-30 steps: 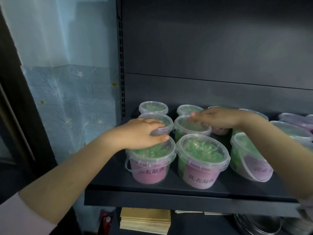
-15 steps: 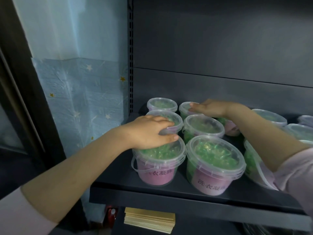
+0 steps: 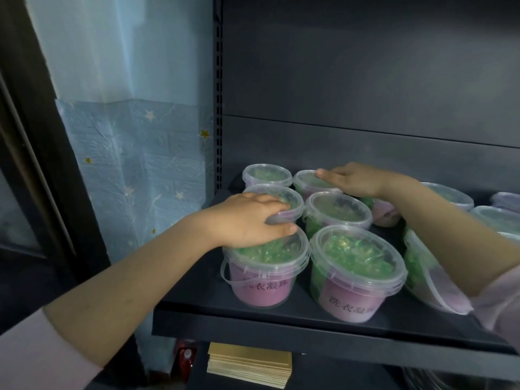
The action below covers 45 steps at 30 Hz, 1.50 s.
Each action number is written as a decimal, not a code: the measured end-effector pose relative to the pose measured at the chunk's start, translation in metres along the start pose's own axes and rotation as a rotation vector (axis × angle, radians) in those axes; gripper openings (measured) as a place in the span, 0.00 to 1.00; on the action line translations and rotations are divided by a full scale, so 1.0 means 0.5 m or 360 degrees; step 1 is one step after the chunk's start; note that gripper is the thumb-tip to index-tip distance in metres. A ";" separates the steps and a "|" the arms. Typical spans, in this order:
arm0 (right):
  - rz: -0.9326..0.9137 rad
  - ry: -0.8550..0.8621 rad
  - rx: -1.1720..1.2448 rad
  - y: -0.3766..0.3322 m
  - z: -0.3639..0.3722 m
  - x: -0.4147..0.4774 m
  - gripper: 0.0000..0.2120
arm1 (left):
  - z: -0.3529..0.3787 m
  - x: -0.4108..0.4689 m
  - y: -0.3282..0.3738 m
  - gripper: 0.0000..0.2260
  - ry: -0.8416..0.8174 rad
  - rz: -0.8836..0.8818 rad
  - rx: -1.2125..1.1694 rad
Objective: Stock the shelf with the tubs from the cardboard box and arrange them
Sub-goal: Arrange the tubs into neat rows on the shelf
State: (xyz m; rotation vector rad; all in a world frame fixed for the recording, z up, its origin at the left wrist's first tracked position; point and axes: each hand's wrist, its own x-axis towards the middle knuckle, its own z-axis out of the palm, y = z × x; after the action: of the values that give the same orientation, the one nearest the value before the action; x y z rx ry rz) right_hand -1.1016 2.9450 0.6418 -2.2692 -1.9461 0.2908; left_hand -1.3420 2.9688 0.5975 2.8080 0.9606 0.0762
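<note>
Dark grey metal racking fills the view, with blue starred wallpaper [image 3: 135, 164] at its left. Its shelf [image 3: 197, 302] carries two neat columns of clear tubs of green beads with pink labels, three deep. More tubs stand to the right, among them a tilted tub [image 3: 419, 266] leaning behind the right forearm. No cardboard box is in view.

The left hand [image 3: 247, 220] is clamped on the middle tub [image 3: 295, 211] of the left column, fingers curled over its lid and thumb at the near rim. Its heel is over the front tub [image 3: 259, 285]. The right hand [image 3: 351, 180] lies flat, fingers straight and together, on the back tub [image 3: 306, 181] of the second column.

I judge this to be the arranging step, with the tubs being squared into rows. The next move likely calls for small, level nudges, since the neighbours touch or nearly touch and could be shoved. After that, the tilted tub wants setting upright.
</note>
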 end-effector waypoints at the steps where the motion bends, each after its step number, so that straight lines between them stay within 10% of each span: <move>1: -0.0013 0.0029 0.0011 0.004 -0.005 -0.018 0.31 | 0.001 0.000 -0.001 0.31 0.0003 0.0003 0.0001; 18: -0.0055 -0.0209 0.0314 0.030 0.032 -0.117 0.25 | 0.002 0.001 0.004 0.32 0.0012 -0.0009 0.0037; 30: -0.0439 0.0229 0.0153 0.029 0.077 -0.307 0.23 | -0.009 -0.048 0.004 0.16 0.0455 0.0286 -0.0455; 45: -0.0236 0.0205 0.0289 0.030 0.102 -0.337 0.22 | 0.010 -0.120 0.010 0.17 0.0261 0.0421 -0.0180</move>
State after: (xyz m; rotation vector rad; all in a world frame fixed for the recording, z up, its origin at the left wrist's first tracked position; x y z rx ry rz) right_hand -1.1237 2.7750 0.5981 -1.9702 -1.9248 0.2842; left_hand -1.3860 2.9274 0.5940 2.8383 0.5870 0.3877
